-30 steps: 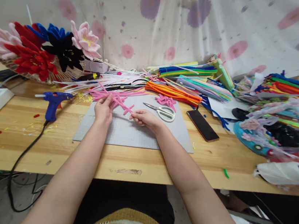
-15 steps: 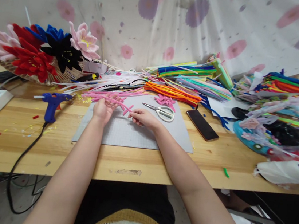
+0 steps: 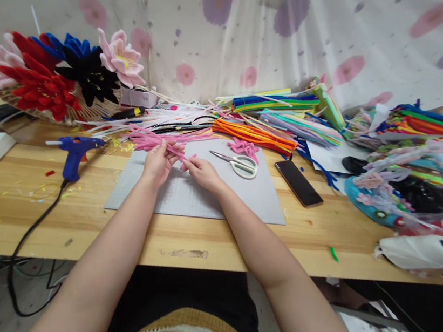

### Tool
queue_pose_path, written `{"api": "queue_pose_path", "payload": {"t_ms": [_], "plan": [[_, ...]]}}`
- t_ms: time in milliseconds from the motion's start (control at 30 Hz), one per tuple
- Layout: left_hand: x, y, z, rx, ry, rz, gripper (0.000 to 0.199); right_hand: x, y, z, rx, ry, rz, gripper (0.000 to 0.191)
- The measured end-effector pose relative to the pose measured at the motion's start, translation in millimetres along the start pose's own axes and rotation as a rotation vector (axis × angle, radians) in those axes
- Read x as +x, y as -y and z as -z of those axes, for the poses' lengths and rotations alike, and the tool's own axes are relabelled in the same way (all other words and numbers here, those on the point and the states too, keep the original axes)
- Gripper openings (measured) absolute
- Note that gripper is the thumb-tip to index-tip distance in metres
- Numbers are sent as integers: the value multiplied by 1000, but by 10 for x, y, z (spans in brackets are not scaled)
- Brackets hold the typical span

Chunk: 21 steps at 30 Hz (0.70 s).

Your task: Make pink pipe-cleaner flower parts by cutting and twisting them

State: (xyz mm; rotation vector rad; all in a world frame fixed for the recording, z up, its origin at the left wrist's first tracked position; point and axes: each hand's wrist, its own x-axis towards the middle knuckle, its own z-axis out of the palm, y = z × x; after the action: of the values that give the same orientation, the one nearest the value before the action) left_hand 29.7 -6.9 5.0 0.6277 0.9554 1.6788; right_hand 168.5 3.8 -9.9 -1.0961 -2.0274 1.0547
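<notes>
Above the grey mat (image 3: pixel 196 201), my left hand (image 3: pixel 160 163) has its fingers closed round pink fuzzy stems (image 3: pixel 172 149). My right hand (image 3: pixel 201 173) pinches the right end of the same pink stems, close beside the left fingertips. More pink stems (image 3: pixel 141 137) lie behind my left hand, at the mat's back left edge. A small pile of bent pink pieces (image 3: pixel 244 147) rests at the back of the mat. White-handled scissors (image 3: pixel 244 166) lie on the mat to the right of my right hand.
A blue glue gun (image 3: pixel 73 157) with a black cord stands at left, near fuzzy flowers (image 3: pixel 47 91). A phone (image 3: pixel 298 183) lies right of the mat. Orange stems (image 3: pixel 253 136) and other coloured bundles line the back. A white roll (image 3: pixel 418 252) is at the right.
My left hand has moved slightly right and its fingers have closed round the stems. My right hand has shifted a little left, so the two hands are nearer together.
</notes>
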Motion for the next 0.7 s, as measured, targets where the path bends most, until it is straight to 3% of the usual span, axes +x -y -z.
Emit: {"api": "queue_pose_path", "payload": {"t_ms": [167, 400, 567, 700], "plan": [[34, -47, 51, -21, -151, 21, 26, -70, 120, -64, -173, -8, 37, 37], [18, -117, 43, -19, -260, 32, 30, -179, 302, -137, -511, -13, 127, 36], [23, -135, 60, 4, -226, 14, 29, -205, 271, -136, -600, -4, 94, 39], [10, -92, 62, 32, -85, 27, 27, -215, 240, -112, -586, -43, 29, 38]]}}
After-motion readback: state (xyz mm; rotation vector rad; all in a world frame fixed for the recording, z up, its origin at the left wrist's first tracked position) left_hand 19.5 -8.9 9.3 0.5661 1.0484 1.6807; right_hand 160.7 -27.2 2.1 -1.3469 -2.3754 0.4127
